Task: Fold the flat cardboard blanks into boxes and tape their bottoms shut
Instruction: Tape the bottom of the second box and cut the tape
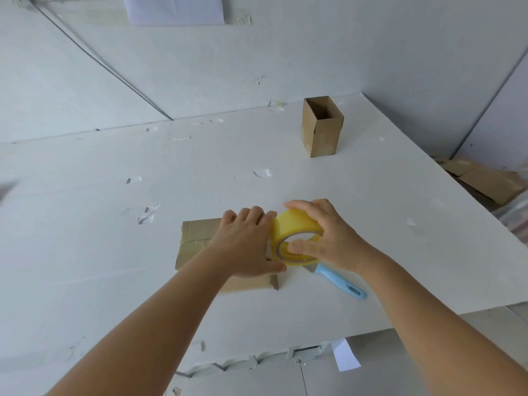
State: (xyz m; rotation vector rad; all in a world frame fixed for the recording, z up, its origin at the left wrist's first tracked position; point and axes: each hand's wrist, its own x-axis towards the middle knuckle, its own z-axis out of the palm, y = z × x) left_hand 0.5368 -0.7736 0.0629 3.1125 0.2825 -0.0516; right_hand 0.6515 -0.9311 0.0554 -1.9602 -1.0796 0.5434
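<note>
A cardboard box (197, 238) lies on the white table (114, 252) with clear tape across its upper face. My left hand (245, 244) rests on top of the box, fingers over its far edge and thumb beside the roll. My right hand (325, 235) grips a yellow tape roll (294, 224) at the box's right end, fingers over the rim and thumb in the core. My left hand hides most of the box's right part. A finished cardboard box (321, 132) stands upright and open-topped at the back of the table.
A blue-handled cutter (340, 281) lies on the table just below my right hand. Scraps of clear tape (147, 214) stick to the tabletop. Flat cardboard pieces (485, 178) lie past the table's right edge. White walls enclose the back.
</note>
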